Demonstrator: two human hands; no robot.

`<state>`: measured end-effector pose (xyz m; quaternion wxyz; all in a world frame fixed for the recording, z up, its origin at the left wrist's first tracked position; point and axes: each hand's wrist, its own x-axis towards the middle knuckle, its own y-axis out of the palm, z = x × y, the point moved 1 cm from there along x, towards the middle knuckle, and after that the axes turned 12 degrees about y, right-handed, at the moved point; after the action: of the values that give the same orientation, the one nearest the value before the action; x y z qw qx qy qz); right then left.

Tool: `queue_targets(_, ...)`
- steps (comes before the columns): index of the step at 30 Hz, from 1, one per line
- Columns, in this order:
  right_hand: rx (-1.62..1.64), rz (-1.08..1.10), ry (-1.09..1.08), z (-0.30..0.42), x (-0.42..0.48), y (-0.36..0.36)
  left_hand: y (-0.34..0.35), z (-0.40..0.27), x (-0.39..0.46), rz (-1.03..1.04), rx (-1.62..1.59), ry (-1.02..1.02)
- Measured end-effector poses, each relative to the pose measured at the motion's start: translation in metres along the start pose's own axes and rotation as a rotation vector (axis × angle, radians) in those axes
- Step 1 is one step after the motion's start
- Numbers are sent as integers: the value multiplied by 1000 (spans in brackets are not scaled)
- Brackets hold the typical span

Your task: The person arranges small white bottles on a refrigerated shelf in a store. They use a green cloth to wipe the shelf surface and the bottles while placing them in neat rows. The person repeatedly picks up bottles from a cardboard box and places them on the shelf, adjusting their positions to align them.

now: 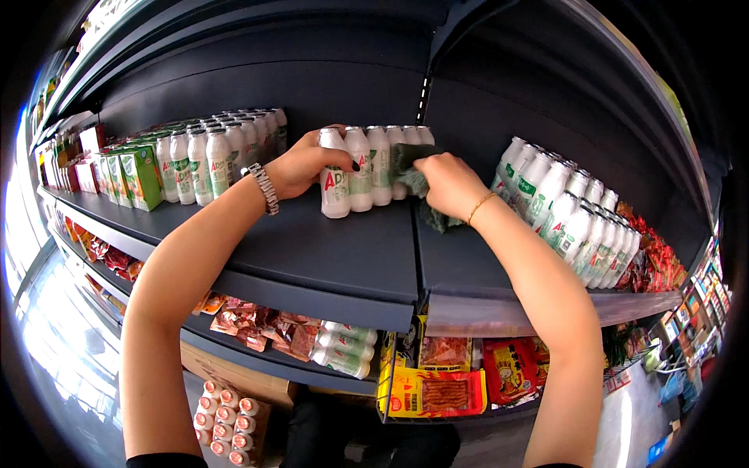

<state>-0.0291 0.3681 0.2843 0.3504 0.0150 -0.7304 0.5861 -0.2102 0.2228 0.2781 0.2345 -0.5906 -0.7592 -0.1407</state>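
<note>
A row of white plastic drink bottles point(361, 169) with green and red printing stands upright on the dark metal shelf point(327, 251). My left hand point(307, 164) grips the row's near left end, its thumb lying across the front bottles. In my right hand point(447, 184) is a bunched dark green cloth point(412, 167), which covers part of the row's right side. The cloth's lower end hangs down by the seam between two shelf sections. My right fingertips are partly hidden in the cloth.
Bottle packs stand left point(217, 158) and right point(564, 205), beside green drink cartons point(137, 175) and red packets point(655, 257). Below are snack bags point(251, 322), bottles lying sideways point(345, 348), and a wire basket of snack packets point(436, 392). A pack of orange-capped bottles point(225, 421) sits low down.
</note>
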Motion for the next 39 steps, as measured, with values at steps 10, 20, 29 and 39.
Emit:
queue_targets(10, 320, 217, -676, 68, -36, -23, -6, 14, 8, -67, -78, 43)
queue_targets(20, 175, 385, -221, 30, -14, -28, -13, -4, 1, -64, 417, 207)
queue_targets(29, -40, 384, -69, 13, -16, -21, -34, -32, -4, -111, 1094, 349)
queue_targets(39, -18, 393, -82, 12, -16, -21, -32, -71, -29, -359, 1701, 31)
